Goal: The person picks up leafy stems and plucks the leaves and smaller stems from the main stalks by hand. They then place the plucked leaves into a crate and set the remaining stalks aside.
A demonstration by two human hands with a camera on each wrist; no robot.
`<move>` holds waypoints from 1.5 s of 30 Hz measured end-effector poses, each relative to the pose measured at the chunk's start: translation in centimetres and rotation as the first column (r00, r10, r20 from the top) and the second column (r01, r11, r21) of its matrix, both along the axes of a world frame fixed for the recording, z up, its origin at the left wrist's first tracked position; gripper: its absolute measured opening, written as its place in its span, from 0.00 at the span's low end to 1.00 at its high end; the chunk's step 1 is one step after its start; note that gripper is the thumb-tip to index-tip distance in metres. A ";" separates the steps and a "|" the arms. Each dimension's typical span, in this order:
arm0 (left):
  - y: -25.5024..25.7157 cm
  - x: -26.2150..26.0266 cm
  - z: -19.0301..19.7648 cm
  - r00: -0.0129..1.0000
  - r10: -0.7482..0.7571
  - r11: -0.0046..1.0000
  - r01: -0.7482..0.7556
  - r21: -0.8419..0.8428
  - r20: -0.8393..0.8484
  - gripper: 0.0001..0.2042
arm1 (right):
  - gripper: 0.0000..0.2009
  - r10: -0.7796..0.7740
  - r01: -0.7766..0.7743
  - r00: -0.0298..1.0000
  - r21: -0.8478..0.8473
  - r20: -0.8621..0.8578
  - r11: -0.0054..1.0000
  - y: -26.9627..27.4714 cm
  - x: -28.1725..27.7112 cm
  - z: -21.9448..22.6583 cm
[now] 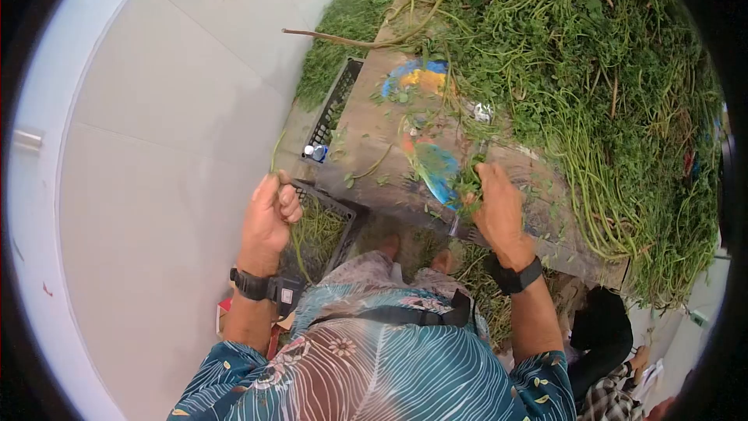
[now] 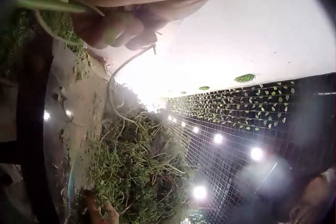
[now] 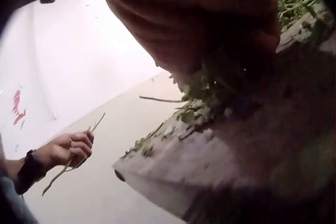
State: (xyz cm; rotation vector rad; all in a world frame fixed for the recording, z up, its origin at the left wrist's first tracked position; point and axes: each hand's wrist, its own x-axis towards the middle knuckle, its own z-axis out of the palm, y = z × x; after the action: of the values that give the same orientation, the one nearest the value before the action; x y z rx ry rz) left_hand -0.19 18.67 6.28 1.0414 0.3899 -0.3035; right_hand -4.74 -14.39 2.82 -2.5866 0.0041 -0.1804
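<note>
The left hand is raised beside the table's left corner, its curled fingers gripping a thin green stem that sticks out above and below the fist. In the left wrist view, stems pass by the curled fingers. Over the table's near edge, the right hand holds a small bunch of leafy greens. The right wrist view has that hand dark above leaves, with the left hand and its stem farther off.
A large heap of greens covers the table's far and right side. Loose leaves and a blue and orange print lie on the tabletop. Black crates with greens stand at the left and below. Another person is at the lower right.
</note>
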 end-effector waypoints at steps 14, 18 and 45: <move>4.7 -1.2 -4.8 0.997 0.033 0.981 -0.020 0.192 -0.066 0.09 | 0.20 0.173 -0.171 0.983 0.040 -0.059 0.985 4.7 0.7 0.2; 7.5 -2.1 -5.4 0.994 0.083 0.975 -0.067 0.211 -0.068 0.10 | 0.20 0.272 -0.269 0.961 0.071 -0.045 0.961 8.6 4.3 0.1; 15.6 -9.7 -8.3 0.886 0.412 0.896 -0.351 0.272 -0.212 0.10 | 0.25 0.338 -0.335 0.936 0.043 -0.096 0.941 17.0 28.5 -1.9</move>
State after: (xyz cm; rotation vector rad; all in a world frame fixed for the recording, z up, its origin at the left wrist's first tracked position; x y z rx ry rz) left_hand -9.87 34.28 -2.04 1.1216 0.8792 -0.0380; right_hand 23.71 2.64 0.94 -2.5202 -0.3951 0.0788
